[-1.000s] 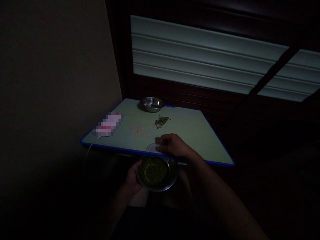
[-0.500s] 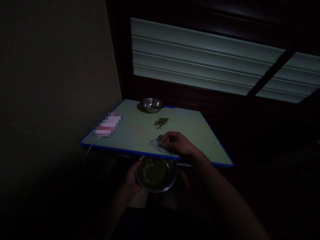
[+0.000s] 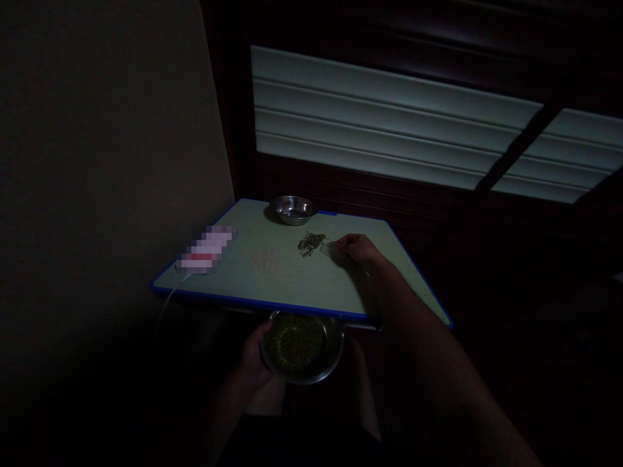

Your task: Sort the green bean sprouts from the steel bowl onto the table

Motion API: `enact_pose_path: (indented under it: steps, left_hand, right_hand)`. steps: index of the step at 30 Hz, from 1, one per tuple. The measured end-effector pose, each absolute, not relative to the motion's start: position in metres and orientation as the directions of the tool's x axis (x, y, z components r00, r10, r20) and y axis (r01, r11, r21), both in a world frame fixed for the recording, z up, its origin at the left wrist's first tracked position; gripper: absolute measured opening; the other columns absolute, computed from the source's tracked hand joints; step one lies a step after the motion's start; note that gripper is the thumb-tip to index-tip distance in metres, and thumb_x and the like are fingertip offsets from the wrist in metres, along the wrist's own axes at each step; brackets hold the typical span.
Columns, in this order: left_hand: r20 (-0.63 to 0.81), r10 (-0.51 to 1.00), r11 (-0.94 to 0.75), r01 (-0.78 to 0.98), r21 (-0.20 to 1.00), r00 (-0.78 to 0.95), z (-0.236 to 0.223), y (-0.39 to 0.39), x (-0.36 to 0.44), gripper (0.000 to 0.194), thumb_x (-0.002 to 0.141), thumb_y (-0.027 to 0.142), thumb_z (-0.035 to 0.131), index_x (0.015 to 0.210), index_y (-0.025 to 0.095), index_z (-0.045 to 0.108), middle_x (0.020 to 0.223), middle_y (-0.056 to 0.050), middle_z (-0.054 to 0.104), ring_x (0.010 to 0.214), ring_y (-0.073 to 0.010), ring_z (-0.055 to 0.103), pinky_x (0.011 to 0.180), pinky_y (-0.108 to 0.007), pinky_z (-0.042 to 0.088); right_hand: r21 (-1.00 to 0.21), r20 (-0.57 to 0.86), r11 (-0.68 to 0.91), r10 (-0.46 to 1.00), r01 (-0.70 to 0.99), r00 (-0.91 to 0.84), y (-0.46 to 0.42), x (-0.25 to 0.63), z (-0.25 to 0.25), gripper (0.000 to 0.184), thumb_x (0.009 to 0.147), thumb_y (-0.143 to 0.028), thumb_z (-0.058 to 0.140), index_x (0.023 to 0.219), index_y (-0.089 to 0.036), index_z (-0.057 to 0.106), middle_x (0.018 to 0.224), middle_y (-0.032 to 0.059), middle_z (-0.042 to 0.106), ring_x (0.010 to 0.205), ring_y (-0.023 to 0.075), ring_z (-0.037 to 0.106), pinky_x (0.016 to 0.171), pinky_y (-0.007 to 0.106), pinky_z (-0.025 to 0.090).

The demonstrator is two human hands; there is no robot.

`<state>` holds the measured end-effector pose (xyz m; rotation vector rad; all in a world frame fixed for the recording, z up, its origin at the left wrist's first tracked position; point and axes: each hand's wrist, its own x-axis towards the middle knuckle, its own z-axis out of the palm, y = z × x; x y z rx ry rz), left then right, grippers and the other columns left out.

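Note:
My left hand [image 3: 254,355] is closed on the rim of a steel bowl [image 3: 318,378], held just below the table's front edge. Small green grains, like mung beans [image 3: 294,344], lie in this bowl. Above the tabletop, my right hand [image 3: 359,249] pinches a thin clear piece [image 3: 331,249]; its exact kind is hard to make out in the dim light. The clear piece is at the right side of a small pile of dark grains [image 3: 310,244]. A patch of pale grains [image 3: 265,261] lies to the left and nearer me.
A second steel bowl [image 3: 293,211] stands at the back of the pale, blue-edged table [image 3: 335,285]. On the left lies a blurred-out pink device [image 3: 207,250] with a white cable [image 3: 168,299] hanging over the edge. A wall and a dark slatted panel [image 3: 379,113] close off the left and back.
My right hand has moved away from the front edge, back and slightly right, bringing the clear piece beside the dark grains. My left hand still holds the bowl below the edge.

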<state>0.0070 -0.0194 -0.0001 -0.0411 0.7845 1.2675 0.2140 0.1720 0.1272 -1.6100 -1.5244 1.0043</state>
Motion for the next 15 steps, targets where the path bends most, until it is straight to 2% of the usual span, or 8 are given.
enact_pose_path:
  steps: [8,12,15]
  left_hand:
    - [-0.553,0.826,0.353,-0.862,0.363,0.105,-0.003,-0.018,0.006,0.022,0.082,0.021,0.054,0.083,0.013,0.073,0.077,-0.010,0.078,0.080,-0.0268,0.073,0.090,-0.044,0.051]
    - [-0.559,0.822,0.361,-0.857,0.368,0.106,-0.003,-0.018,0.006,0.024,0.082,0.022,0.054,0.090,0.013,0.074,0.076,-0.009,0.078,0.079,-0.0268,0.073,0.091,-0.045,0.050]
    - [-0.552,0.829,0.347,-0.856,0.382,0.090,0.000,-0.018,0.007,0.022,0.082,0.020,0.053,0.088,0.013,0.074,0.076,-0.008,0.078,0.079,-0.0254,0.073,0.091,-0.043,0.051]
  right_hand:
    - [-0.740,0.036,0.062,0.998,0.670,-0.053,0.184,0.210,0.109,0.010,0.064,-0.015,0.071,0.072,-0.015,0.066,0.062,-0.0006,0.064,0.054,0.0095,0.053,0.054,0.021,0.040]
    - [-0.687,0.054,0.097,0.995,0.720,-0.083,0.186,0.208,0.109,0.011,0.065,-0.017,0.072,0.075,-0.015,0.067,0.068,0.0014,0.067,0.059,0.0109,0.056,0.058,0.021,0.042]
    - [-0.676,0.048,0.108,0.994,0.729,-0.102,0.183,0.206,0.110,0.013,0.065,-0.018,0.072,0.077,-0.015,0.068,0.070,0.0019,0.068,0.062,0.0113,0.058,0.059,0.021,0.043]
